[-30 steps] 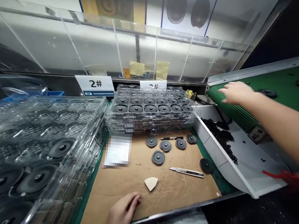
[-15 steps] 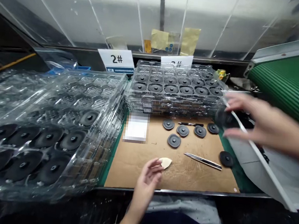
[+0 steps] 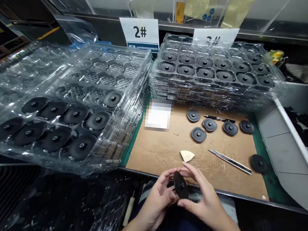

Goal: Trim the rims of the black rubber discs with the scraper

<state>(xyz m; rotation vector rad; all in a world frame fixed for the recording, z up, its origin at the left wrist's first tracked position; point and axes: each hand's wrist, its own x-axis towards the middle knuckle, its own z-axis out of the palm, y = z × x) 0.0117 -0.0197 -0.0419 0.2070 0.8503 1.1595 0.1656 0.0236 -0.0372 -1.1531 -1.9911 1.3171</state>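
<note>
Both hands hold one black round disc [image 3: 181,184] edge-on just below the table's front edge, over my lap. My left hand [image 3: 159,199] cups it from the left with curled fingers. My right hand [image 3: 203,200] pinches it from the right between thumb and fingers. Just beyond the hands lies a small cream wedge-shaped piece [image 3: 187,155] on the brown cardboard mat [image 3: 156,148]. Several more black discs [image 3: 198,134] lie loose on the mat.
A clear tray stack holding black discs [image 3: 69,118] stands at the left, another stack [image 3: 212,74] at the back. A utility knife blade [image 3: 229,161] and a pen [image 3: 219,118] lie on the mat. A white chute [image 3: 284,150] rises at the right.
My right hand came back from the conveyor at the right with a black disc. My left hand left the cream wedge, and both hands met on the disc near my lap.
</note>
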